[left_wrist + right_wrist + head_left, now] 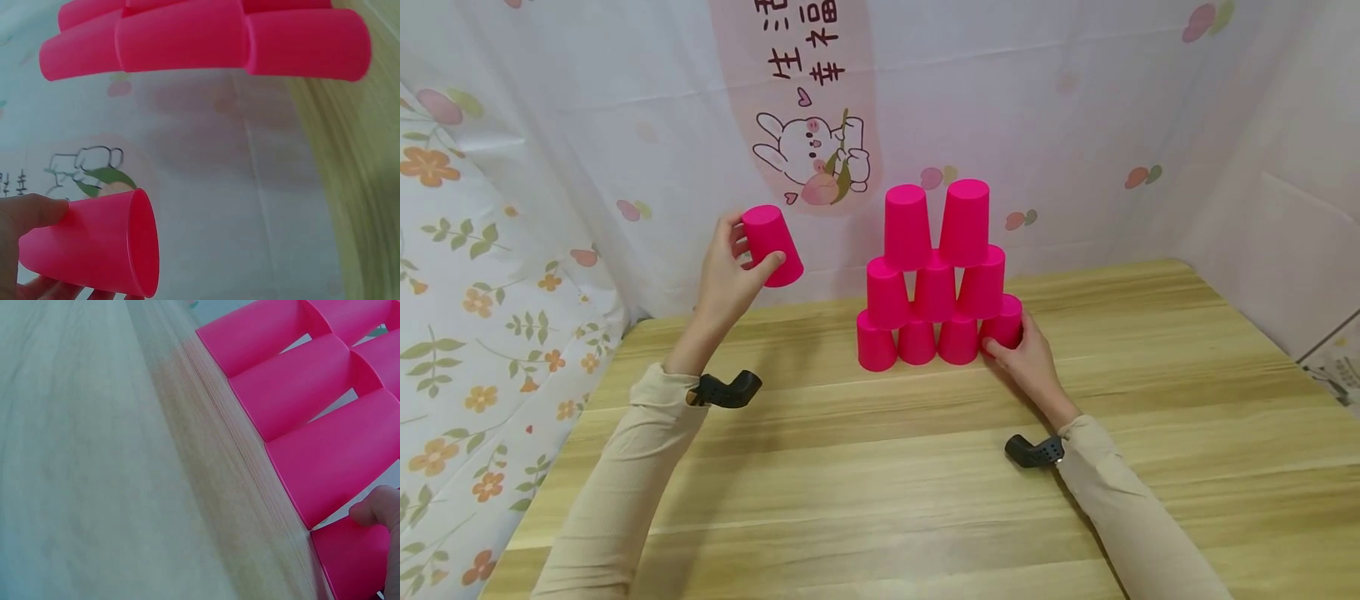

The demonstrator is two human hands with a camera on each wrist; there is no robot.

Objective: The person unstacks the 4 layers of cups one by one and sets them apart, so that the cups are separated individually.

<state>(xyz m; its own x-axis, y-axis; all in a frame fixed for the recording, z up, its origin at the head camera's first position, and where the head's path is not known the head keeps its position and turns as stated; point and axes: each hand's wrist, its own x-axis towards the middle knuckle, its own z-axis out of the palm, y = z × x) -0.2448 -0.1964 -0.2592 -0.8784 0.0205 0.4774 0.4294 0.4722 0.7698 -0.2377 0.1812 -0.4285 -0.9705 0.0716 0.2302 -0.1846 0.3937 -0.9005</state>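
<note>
My left hand (730, 273) holds a bright pink plastic cup (775, 250) in the air, left of the stack, its thumb on the near side and its fingers behind. The cup is upside down and slightly tilted; in the left wrist view its open rim (144, 244) faces right. Pink cups stand upside down in a stepped stack (934, 287): two on top, three in the middle row, several along the bottom. Low at the stack's right end, my right hand (1032, 358) grips the last bottom cup (1003, 321), thumb in front, fingers mostly hidden.
The stack stands near the back of a wood-grain table (850, 467). Behind it hangs a pale printed cloth (647, 158) with a rabbit drawing; a flowered cloth (467, 367) hangs at the left. Each wrist wears a black camera mount (726, 390).
</note>
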